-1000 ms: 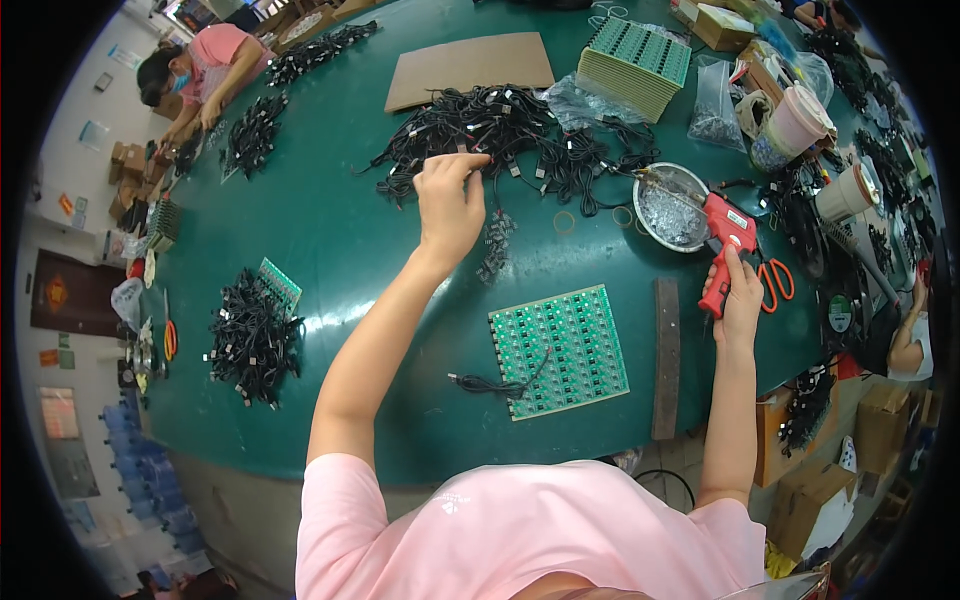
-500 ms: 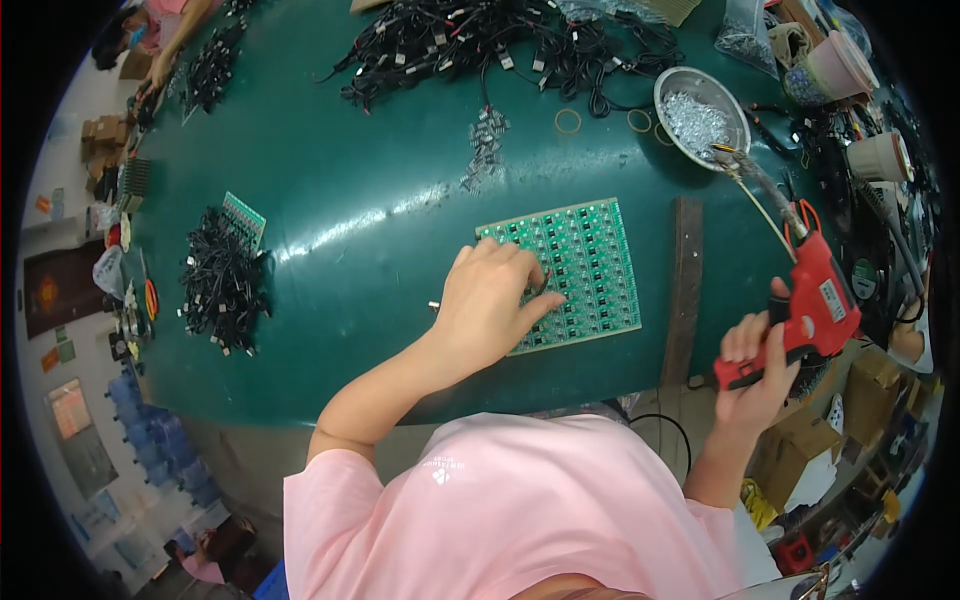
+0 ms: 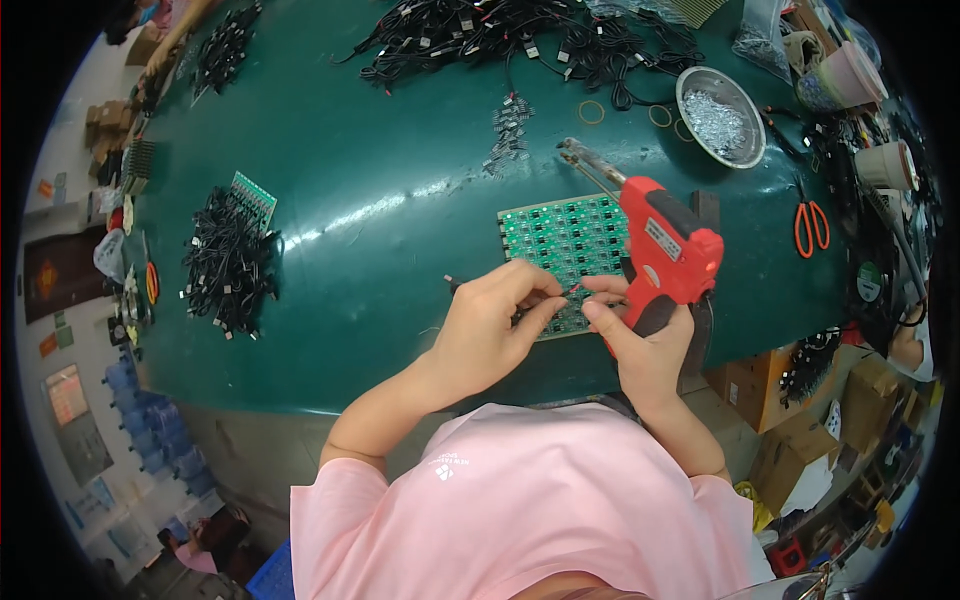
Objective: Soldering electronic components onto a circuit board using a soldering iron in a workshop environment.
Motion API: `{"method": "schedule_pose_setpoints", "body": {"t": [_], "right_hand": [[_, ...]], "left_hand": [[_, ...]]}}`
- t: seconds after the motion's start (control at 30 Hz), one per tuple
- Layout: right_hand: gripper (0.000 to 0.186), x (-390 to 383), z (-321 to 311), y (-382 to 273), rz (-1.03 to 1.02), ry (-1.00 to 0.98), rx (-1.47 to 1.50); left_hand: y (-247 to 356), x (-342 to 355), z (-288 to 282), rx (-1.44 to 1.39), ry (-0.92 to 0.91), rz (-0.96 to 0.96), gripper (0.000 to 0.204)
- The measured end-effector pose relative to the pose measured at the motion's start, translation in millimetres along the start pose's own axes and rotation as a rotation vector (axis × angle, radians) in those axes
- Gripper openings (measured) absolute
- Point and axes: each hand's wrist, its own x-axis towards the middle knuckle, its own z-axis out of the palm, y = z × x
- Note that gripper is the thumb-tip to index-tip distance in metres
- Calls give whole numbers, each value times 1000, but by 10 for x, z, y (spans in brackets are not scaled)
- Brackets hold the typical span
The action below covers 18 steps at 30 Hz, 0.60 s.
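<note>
A green panel of small circuit boards point(image 3: 560, 235) lies on the table. Over its near left part my left hand point(image 3: 495, 325) pinches a black cable point(image 3: 452, 283); the cable's end at my fingertips is small and partly hidden. My right hand point(image 3: 645, 350) is wrapped round a red soldering gun point(image 3: 668, 238), its nozzle pointing up and left above the panel. The thumb and forefinger of that hand meet near the cable's end beside my left fingertips.
Green table point(image 3: 370, 120); heaps of black cables point(image 3: 460, 40) at the back and left point(image 3: 225, 260); metal bowl of silvery bits point(image 3: 720, 115); orange scissors point(image 3: 810, 228); dark bar point(image 3: 705, 205) behind the gun; cups point(image 3: 840, 75) at right. A co-worker's arm point(image 3: 170, 40) is at far top left.
My left hand has come down from the cable heap to the panel. My right hand has brought the gun leftward from beside the bowl to over the panel, close to my left fingertips.
</note>
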Motion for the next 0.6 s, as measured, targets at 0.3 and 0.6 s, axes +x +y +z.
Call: {"method": "schedule_pose_setpoints", "body": {"t": [0.3, 0.6], "right_hand": [[12, -7, 148, 48, 21, -7, -237], [17, -54, 201, 89, -89, 7, -304]], "left_hand": [[-118, -152, 42, 155, 154, 251, 16], [-125, -189, 74, 188, 246, 219, 19]]}}
